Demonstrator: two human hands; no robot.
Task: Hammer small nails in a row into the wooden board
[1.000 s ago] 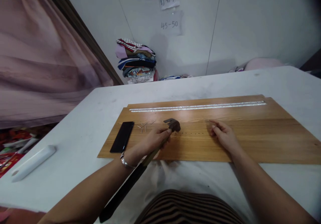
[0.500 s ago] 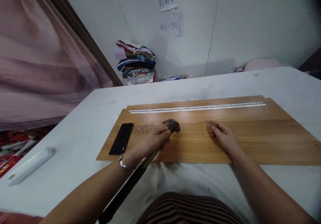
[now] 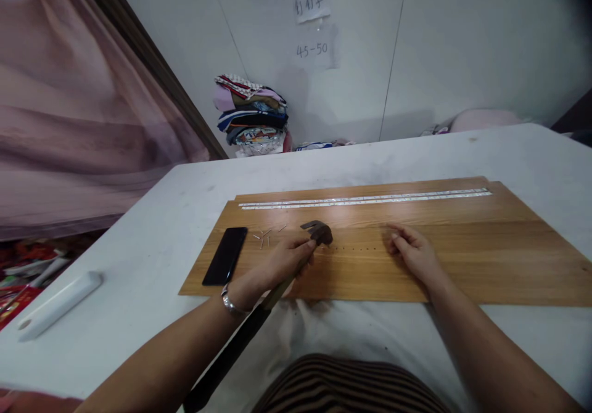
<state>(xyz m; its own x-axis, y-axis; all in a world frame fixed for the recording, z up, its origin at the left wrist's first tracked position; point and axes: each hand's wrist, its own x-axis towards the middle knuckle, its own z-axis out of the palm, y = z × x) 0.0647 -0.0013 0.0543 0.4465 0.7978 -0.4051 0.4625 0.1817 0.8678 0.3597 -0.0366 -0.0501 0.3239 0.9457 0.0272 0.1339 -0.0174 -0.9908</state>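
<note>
Basically nothing's been shifted, so no hammering's getting done: the hammer (image 3: 245, 336) is still held in the left hand (image 3: 287, 261), right hand (image 3: 415, 251) loosely curled, can't tell if empty.

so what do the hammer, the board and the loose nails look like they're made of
Hammer: dull, dark brownish head, likely worn steel; matte black grip, perhaps rubber.
Board: wood or wood-look laminate, with lengthwise grain and a slight sheen.
Nails: probably bare metal, given their thin, pale shafts.
</note>
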